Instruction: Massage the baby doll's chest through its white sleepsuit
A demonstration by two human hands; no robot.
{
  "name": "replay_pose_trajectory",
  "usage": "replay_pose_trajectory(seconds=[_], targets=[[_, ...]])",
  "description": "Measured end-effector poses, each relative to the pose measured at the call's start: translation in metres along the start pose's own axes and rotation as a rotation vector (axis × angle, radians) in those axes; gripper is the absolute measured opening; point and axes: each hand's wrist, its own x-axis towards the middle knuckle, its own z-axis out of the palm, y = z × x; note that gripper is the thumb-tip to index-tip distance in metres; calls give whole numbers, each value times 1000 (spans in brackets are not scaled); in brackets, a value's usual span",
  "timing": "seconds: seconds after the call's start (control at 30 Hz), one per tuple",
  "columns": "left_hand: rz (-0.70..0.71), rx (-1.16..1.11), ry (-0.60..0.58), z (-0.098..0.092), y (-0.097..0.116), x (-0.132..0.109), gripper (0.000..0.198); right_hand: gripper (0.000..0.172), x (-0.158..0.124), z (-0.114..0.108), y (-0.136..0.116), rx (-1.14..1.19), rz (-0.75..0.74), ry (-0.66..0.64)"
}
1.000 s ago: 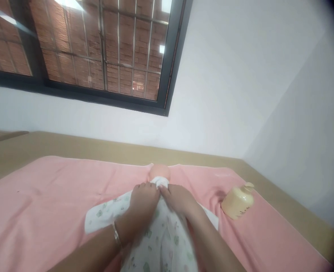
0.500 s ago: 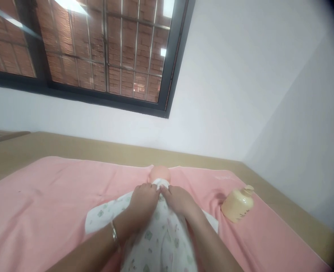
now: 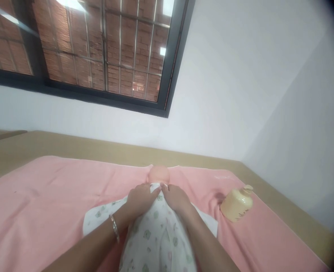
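A doll lies on a pink blanket (image 3: 70,189), the rounded top of its head (image 3: 159,174) pointing away from me. Over its body spreads a white baby garment (image 3: 155,234) with small green and pink prints, its sleeves out to both sides. My left hand (image 3: 143,198), with a bracelet on the wrist, pinches the garment at the neck. Right beside it my right hand (image 3: 177,198) grips the same neck edge, thumbs nearly touching. The doll's face and most of its body are hidden by the cloth and my hands.
To the right, a pale yellow bottle (image 3: 236,204) with a pump-like top stands on the blanket. A wooden tabletop (image 3: 99,145) shows around the blanket's edges. White walls (image 3: 226,83) and a dark-framed window (image 3: 167,98) with bars rise behind.
The garment's neck edge is drawn flatter and wider between my hands, near the doll's head. Both hands keep their hold; my left hand has shifted slightly left.
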Motion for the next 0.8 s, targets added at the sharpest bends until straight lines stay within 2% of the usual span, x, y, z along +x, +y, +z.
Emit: replay_pose_trajectory(seconds=[0.2, 0.8], targets=[[14, -11, 50, 8, -2, 3, 63, 77, 13, 13, 10, 16, 56, 68], [-7, 25, 98, 15, -5, 10, 56, 73, 15, 15, 14, 80, 49, 93]])
